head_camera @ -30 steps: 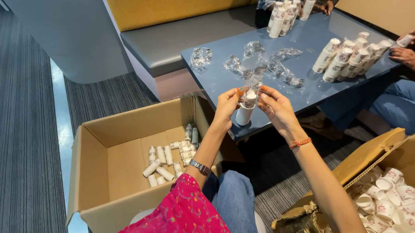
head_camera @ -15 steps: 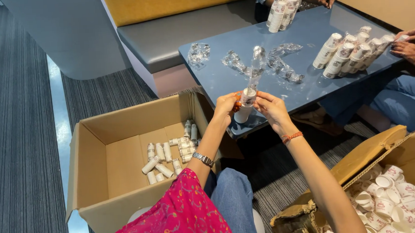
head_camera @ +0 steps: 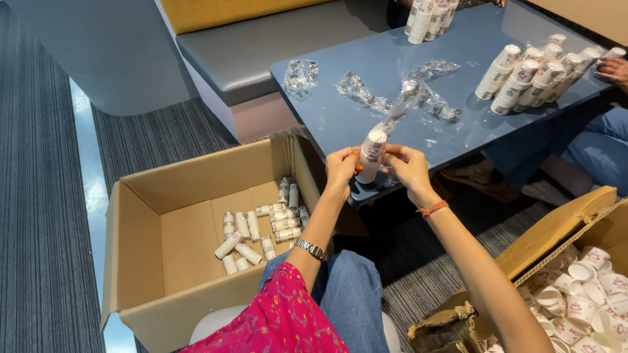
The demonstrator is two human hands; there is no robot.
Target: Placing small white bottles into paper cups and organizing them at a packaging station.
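Since a second ago the stack of cups (head_camera: 371,155) has tilted up between my hands, and the clear wrap (head_camera: 403,105) now trails toward the counter (head_camera: 470,123). My left hand (head_camera: 341,169) grips the stack's lower end; my right hand (head_camera: 405,167) pinches it from the other side. I judge a firm hold keeps the cups nested. The box on the left (head_camera: 144,245) holds wrapped rolls (head_camera: 259,227); the box on the right (head_camera: 585,218) holds loose cups (head_camera: 605,304).
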